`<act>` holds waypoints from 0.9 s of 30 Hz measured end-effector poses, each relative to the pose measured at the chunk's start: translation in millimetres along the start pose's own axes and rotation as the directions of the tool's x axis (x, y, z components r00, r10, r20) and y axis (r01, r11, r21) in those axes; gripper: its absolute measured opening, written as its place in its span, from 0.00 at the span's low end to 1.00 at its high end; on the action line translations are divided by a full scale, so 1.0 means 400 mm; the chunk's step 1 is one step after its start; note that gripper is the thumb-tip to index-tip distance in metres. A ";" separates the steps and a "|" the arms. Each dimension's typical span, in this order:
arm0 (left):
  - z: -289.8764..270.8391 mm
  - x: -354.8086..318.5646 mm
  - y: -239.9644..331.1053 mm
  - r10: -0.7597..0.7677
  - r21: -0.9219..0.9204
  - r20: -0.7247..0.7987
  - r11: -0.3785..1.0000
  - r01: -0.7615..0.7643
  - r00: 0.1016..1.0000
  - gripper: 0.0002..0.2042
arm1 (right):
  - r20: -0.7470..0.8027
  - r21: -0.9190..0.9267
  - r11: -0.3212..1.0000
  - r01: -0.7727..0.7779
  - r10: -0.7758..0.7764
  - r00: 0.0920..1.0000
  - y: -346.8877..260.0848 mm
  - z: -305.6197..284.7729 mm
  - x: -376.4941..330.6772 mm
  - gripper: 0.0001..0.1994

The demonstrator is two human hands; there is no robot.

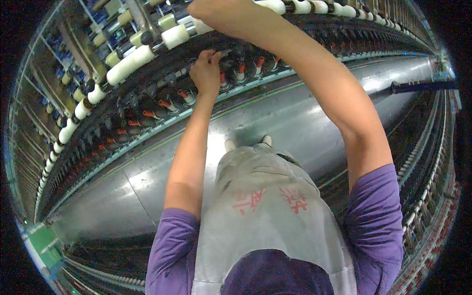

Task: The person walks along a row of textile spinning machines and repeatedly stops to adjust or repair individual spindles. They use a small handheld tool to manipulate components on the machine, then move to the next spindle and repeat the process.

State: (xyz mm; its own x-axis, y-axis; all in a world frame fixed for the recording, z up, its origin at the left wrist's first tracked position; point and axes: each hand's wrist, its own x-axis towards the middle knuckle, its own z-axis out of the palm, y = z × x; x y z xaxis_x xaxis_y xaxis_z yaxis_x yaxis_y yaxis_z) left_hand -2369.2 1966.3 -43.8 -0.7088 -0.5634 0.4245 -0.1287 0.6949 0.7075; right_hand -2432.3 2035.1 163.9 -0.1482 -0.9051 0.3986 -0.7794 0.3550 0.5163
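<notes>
My left hand (205,73) reaches in at the row of spindles of a spinning frame. Its thumb and forefinger are bent together by a small dark fitting above the spindles; what they pinch, if anything, is too small to make out. Just to its right stands a bobbin with an orange top (240,72); another orange-topped bobbin (186,97) leans at its lower left. My right hand (214,12) is higher up, over the white rollers, at the picture's top edge. Its fingers are mostly out of sight, so their hold cannot be told. A white roller (175,37) lies close to its left.
White rollers (130,65) run along the machine in a long curved line, with metal arms (81,56) above. A pale rail (147,132) edges the spindle row. Below lies a shiny metal-like floor (142,179). A second machine row (423,196) stands at the right behind me.
</notes>
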 end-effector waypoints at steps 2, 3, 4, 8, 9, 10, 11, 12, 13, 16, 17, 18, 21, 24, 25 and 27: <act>-0.004 -0.009 -0.005 0.039 0.019 0.037 0.999 -0.040 0.999 0.11 | -0.090 0.081 0.997 -0.011 0.018 0.996 -0.009 -0.011 -0.091 0.06; -0.002 -0.013 -0.008 0.048 0.020 0.080 0.999 -0.050 0.996 0.11 | -0.140 0.136 0.990 -0.036 0.056 0.989 -0.028 -0.012 -0.162 0.06; -0.006 -0.026 -0.012 0.007 0.002 0.158 1.000 -0.008 0.987 0.12 | -0.171 0.265 0.958 -0.110 0.159 0.972 -0.064 -0.012 -0.245 0.06; -0.019 -0.086 -0.007 -0.010 -0.312 0.233 0.946 0.084 0.972 0.25 | 0.258 0.550 0.699 -0.457 0.379 0.889 -0.281 0.038 -0.692 0.05; -0.022 -0.128 0.002 0.021 -0.227 0.209 0.974 0.028 0.978 0.28 | 0.453 0.505 0.622 -0.598 0.398 0.797 -0.336 0.048 -0.833 0.03; -0.031 -0.167 0.007 -0.029 -0.227 0.252 0.970 0.088 0.967 0.27 | 0.734 0.268 0.563 -0.782 0.406 0.544 -0.398 0.055 -0.969 0.04; -0.038 -0.203 0.008 -0.130 -0.165 0.319 0.968 0.190 0.939 0.26 | 0.899 0.026 0.626 -0.780 0.326 0.291 -0.458 0.027 -1.118 0.03; -0.050 -0.250 0.006 0.038 -0.192 0.306 0.981 0.022 0.951 0.25 | 0.966 -0.139 0.582 -0.802 0.259 0.020 -0.513 -0.013 -1.257 0.03; -0.044 -0.285 -0.005 0.095 -0.050 0.312 0.995 -0.084 0.945 0.25 | 0.979 -0.206 0.559 -0.804 0.104 -0.178 -0.566 -0.068 -1.385 0.03; -0.005 -0.450 -0.050 0.123 -0.197 0.533 0.980 -0.019 0.837 0.20 | 0.947 -0.242 0.067 -0.968 0.235 -0.221 -0.680 -0.212 -1.679 0.06; 0.034 -0.496 -0.059 -0.068 -0.213 0.635 0.942 0.259 0.769 0.19 | 0.911 -0.320 -0.030 -0.947 0.264 -0.316 -0.703 -0.230 -1.738 0.07; 0.071 -0.532 -0.058 -0.025 -0.160 0.729 0.965 0.206 0.684 0.17 | 0.879 -0.415 -0.123 -0.901 0.201 -0.432 -0.716 -0.240 -1.792 0.08; 0.231 -0.567 0.045 -0.138 0.040 0.938 0.955 0.294 0.319 0.13 | 0.826 -0.455 -0.242 -0.857 0.246 -0.507 -0.725 -0.184 -1.885 0.12; 0.395 -0.589 0.282 0.328 -0.339 0.900 0.941 -0.013 0.286 0.11 | 0.812 -0.425 -0.317 -0.848 0.280 -0.512 -0.694 -0.105 -1.937 0.10; 0.451 -0.591 0.366 0.489 -0.477 0.840 0.872 -0.107 0.237 0.12 | 0.813 -0.423 -0.337 -0.841 0.268 -0.516 -0.665 -0.080 -1.948 0.08; 0.551 -0.582 0.500 0.557 -0.542 0.822 0.830 -0.133 0.118 0.13 | 0.830 -0.253 -0.377 -0.891 0.389 -0.400 -0.584 -0.048 -1.970 0.09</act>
State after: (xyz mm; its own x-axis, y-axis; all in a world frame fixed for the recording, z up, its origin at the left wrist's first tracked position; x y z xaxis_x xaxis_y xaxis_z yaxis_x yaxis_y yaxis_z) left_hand -2382.7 2334.8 -125.7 -0.7256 0.6878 -0.0207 0.3638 0.4090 0.8369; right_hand -2121.8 2670.0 -256.2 -0.7489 0.3059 -0.5878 0.5800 0.7317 -0.3581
